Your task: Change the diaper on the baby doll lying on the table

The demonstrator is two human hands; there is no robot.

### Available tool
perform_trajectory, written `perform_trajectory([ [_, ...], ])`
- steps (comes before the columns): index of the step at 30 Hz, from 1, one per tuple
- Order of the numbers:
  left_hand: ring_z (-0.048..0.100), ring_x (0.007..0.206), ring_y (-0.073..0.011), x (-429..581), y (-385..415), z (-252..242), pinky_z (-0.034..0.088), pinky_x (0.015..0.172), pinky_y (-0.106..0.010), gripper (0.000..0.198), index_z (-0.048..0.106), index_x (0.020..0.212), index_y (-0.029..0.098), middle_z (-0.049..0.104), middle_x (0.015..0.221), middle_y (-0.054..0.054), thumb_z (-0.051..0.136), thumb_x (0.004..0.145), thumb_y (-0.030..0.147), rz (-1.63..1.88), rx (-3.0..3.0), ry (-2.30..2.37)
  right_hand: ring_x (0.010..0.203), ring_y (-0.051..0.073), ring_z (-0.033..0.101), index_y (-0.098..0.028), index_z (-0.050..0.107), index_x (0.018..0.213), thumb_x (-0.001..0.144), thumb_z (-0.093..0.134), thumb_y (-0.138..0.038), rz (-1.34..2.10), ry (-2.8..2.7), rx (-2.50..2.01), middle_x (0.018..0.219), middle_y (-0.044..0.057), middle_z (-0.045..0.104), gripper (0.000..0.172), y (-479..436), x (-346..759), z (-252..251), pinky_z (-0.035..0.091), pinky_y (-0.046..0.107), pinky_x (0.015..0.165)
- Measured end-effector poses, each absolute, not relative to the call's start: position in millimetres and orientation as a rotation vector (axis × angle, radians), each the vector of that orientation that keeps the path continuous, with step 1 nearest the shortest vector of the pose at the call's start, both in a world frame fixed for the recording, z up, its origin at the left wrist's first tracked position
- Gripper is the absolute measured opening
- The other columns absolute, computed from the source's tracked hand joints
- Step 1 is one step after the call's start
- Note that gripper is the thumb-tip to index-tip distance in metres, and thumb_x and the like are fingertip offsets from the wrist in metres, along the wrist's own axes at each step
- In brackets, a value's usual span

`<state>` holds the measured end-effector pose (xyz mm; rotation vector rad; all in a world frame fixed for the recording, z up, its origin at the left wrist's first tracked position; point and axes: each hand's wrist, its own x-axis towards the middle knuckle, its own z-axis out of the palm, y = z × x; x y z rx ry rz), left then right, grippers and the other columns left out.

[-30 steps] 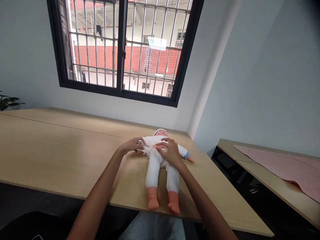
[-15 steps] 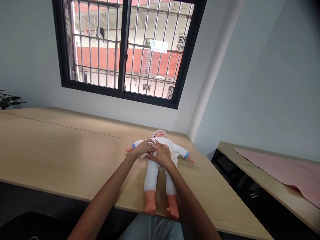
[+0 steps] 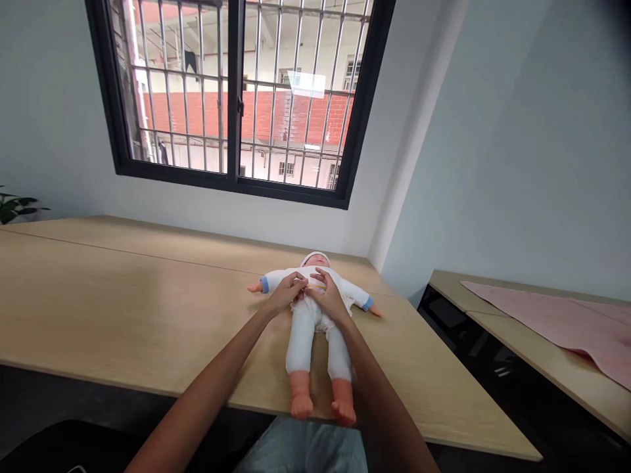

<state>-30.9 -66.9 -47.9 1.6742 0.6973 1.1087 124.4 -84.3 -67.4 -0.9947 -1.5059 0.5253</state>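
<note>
A baby doll (image 3: pixel 315 260) in a white cap and white clothes with blue cuffs lies on its back, feet toward me. Around its hips is a white diaper (image 3: pixel 319 322), ruffled at the right side. My left hand (image 3: pixel 288 291) is at the left of the doll's waist, fingers curled and closed on the diaper's upper edge. Opposite it, my right hand (image 3: pixel 329 299) pinches the same edge, its thumb close to my left fingertips. A small coloured print shows beside the right fingers. The fingers partly hide the waist.
The doll lies on a light wooden table (image 3: pixel 197 315), its feet at the front edge. A pink cloth (image 3: pixel 547 322) covers part of a lower surface at right. Behind the table is a barred window (image 3: pixel 236 98); leaves of a plant (image 3: pixel 20 207) show at far left.
My right hand has shifted up the doll's belly, and its fingers have lifted and bent. More of the diaper's front now shows between the legs. My left hand stays at the waist.
</note>
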Motion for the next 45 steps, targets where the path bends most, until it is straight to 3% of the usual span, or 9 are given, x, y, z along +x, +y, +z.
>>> perform_trajectory([
  [3,0.048,0.055,-0.0085,-31,-65,-50,0.032,0.049,-0.021,0.030,0.051,0.078,0.018,0.060,0.067,0.001,0.059,0.079,0.047,1.126,1.627,0.694,0.105,0.023,0.057,-0.019,0.054,0.115,0.068,0.068,-0.032,0.571,-1.378,-0.958,0.107,0.008,0.060,0.052,-80,131,-67,0.048,0.034,0.085],
  [6,0.050,0.057,-0.0089,-32,-64,-53,0.034,0.050,-0.021,0.028,0.053,0.079,0.018,0.066,0.076,-0.002,0.062,0.076,0.044,1.115,1.587,0.674,0.076,0.017,0.058,-0.019,0.054,0.107,0.069,0.064,-0.030,0.579,-1.324,-0.941,0.079,0.000,0.057,0.041,-80,134,-66,0.048,0.030,0.072],
  [11,0.053,0.061,-0.0093,-35,-62,-55,0.035,0.052,-0.021,0.028,0.055,0.083,0.017,0.068,0.082,-0.005,0.063,0.076,0.043,1.096,1.549,0.634,0.063,0.016,0.054,-0.018,0.051,0.113,0.068,0.061,-0.029,0.621,-1.360,-0.953,0.063,-0.007,0.052,0.047,-82,133,-65,0.044,0.028,0.066],
  [22,0.051,0.064,-0.0115,-34,-65,-58,0.037,0.057,-0.023,0.033,0.062,0.081,0.016,0.062,0.075,-0.002,0.074,0.067,0.043,1.191,1.667,0.706,0.063,0.016,0.055,-0.017,0.054,0.106,0.066,0.056,-0.026,0.473,-1.349,-1.034,0.064,-0.006,0.053,0.041,-81,133,-67,0.045,0.028,0.066],
  [29,0.058,0.088,-0.0195,-36,-68,-58,0.043,0.074,-0.028,0.037,0.071,0.089,0.017,0.068,0.100,-0.008,0.077,0.065,0.043,1.195,1.770,0.779,0.060,0.016,0.052,-0.020,0.052,0.095,0.067,0.055,-0.026,0.415,-1.314,-1.082,0.062,-0.007,0.047,0.028,-84,136,-68,0.043,0.029,0.063],
  [33,0.058,0.093,-0.0218,-37,-70,-58,0.043,0.076,-0.029,0.038,0.072,0.093,0.017,0.068,0.104,-0.009,0.075,0.067,0.044,1.182,1.790,0.807,0.062,0.017,0.053,-0.020,0.052,0.097,0.071,0.053,-0.028,0.466,-1.261,-1.066,0.065,-0.005,0.049,0.027,-82,136,-67,0.045,0.030,0.065],
  [38,0.057,0.091,-0.0212,-36,-68,-60,0.043,0.074,-0.029,0.041,0.073,0.096,0.017,0.068,0.097,-0.008,0.074,0.069,0.048,1.199,1.799,0.819,0.082,0.020,0.059,-0.020,0.050,0.101,0.075,0.058,-0.040,0.479,-1.267,-1.029,0.085,0.003,0.057,0.034,-80,133,-67,0.049,0.032,0.075],
  [42,0.058,0.086,-0.0203,-35,-68,-60,0.043,0.072,-0.028,0.041,0.072,0.096,0.016,0.068,0.092,-0.007,0.073,0.070,0.048,1.187,1.786,0.827,0.102,0.022,0.056,-0.020,0.050,0.104,0.066,0.063,-0.029,0.431,-1.379,-1.014,0.107,0.008,0.057,0.042,-80,132,-70,0.048,0.036,0.089],
  [45,0.058,0.088,-0.0204,-35,-69,-60,0.043,0.074,-0.029,0.039,0.072,0.094,0.016,0.068,0.096,-0.008,0.074,0.069,0.046,1.188,1.780,0.831,0.104,0.023,0.056,-0.019,0.051,0.104,0.064,0.057,-0.024,0.448,-1.394,-0.997,0.109,0.009,0.057,0.041,-80,134,-72,0.047,0.039,0.094],
])
